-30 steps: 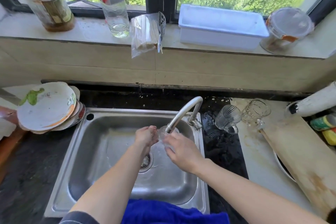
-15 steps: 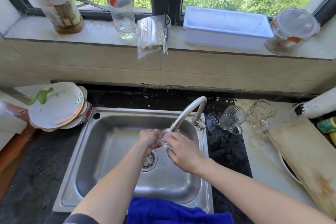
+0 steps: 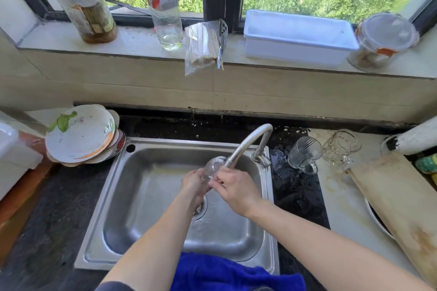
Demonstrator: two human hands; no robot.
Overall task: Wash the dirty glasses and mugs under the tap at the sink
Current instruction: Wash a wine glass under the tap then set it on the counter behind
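Over the steel sink (image 3: 151, 196) I hold a clear glass (image 3: 214, 165) right under the spout of the curved tap (image 3: 248, 143). My left hand (image 3: 196, 183) grips the glass from the left. My right hand (image 3: 233, 186) holds it from the right, fingers curled at its side. Water runs down toward the drain, which my hands partly hide. Two other clear glass mugs lie on the counter right of the tap: a ribbed one (image 3: 303, 155) and one farther right (image 3: 341, 146).
A stack of dirty plates (image 3: 81, 134) sits left of the sink. A wooden board (image 3: 399, 201) leans over a pan at the right. A blue cloth (image 3: 227, 274) hangs on the sink's front rim. Bottles, a white box and a jar stand on the window sill.
The glass has tipped up closer to the spout, and both hands have shifted slightly around it. The camera view has moved a little.
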